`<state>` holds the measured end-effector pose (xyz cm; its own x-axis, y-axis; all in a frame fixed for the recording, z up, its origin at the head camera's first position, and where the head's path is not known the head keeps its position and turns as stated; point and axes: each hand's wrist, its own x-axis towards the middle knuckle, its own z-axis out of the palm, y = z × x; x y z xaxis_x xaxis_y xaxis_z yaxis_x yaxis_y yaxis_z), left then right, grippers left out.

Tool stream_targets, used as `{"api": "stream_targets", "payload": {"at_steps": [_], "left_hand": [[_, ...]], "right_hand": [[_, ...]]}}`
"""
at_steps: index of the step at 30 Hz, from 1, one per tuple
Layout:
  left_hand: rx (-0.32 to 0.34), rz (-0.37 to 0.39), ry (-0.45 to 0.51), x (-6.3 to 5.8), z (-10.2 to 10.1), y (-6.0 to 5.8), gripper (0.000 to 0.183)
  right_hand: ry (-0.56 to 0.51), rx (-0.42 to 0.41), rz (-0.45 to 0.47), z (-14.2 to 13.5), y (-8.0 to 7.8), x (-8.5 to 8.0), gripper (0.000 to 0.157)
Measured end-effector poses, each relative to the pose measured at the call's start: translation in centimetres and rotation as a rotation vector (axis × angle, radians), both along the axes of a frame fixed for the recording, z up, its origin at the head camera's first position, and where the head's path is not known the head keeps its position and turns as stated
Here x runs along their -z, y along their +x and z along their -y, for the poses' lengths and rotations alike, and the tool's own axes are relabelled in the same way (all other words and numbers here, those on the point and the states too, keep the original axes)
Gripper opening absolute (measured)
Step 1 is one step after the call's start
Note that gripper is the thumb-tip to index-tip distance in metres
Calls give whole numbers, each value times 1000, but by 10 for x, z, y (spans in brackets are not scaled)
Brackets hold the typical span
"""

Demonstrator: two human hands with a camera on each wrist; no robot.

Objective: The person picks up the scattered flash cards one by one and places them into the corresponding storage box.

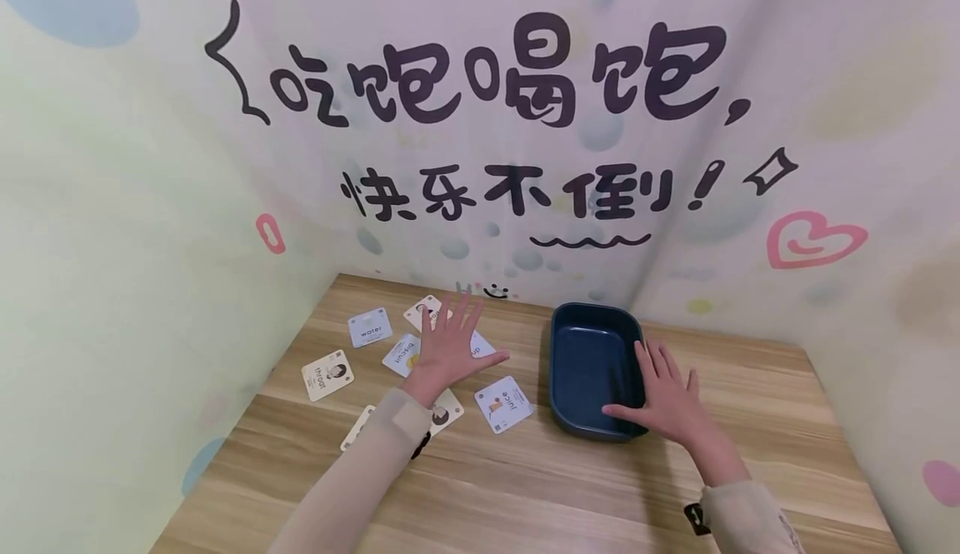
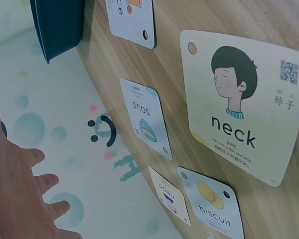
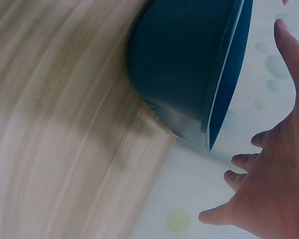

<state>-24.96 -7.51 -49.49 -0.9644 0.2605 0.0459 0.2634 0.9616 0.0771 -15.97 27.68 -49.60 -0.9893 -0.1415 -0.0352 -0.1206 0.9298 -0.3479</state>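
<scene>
My left hand (image 1: 448, 347), fingers spread wide and holding nothing, hovers over picture cards on the table. Below it lie a biscuit card (image 1: 401, 357), a partly covered soup card (image 2: 145, 119) and a neck card (image 2: 234, 94). A juice card (image 1: 504, 405) lies between that hand and a dark blue bin (image 1: 588, 358). Over the bin's right side, my right hand (image 1: 670, 400) also has its fingers apart, with nothing in its grasp. Its thumb overlaps the bin's inside in the head view; in the right wrist view the hand appears beyond the rim.
Farther left are a water card (image 1: 370, 329) and a throat card (image 1: 327, 376). Another card (image 1: 427, 310) lies near the back wall, and one more is partly hidden by my left sleeve (image 1: 360, 471). Printed walls enclose the wooden table (image 1: 525, 496) at the back and sides.
</scene>
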Motion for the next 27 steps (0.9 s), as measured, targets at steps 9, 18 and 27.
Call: {"api": "stream_targets", "payload": {"at_steps": [9,18,27], "left_hand": [[10,-4,10,4,3,3,108],[17,7,13,9,4,9,105],[18,23,59,13,5,16,102]], "right_hand": [[0,5,-14,-1,6,7,125],[-4,12,-3,-2,9,12,125],[-9,17,-9,-2,13,18,124]]}}
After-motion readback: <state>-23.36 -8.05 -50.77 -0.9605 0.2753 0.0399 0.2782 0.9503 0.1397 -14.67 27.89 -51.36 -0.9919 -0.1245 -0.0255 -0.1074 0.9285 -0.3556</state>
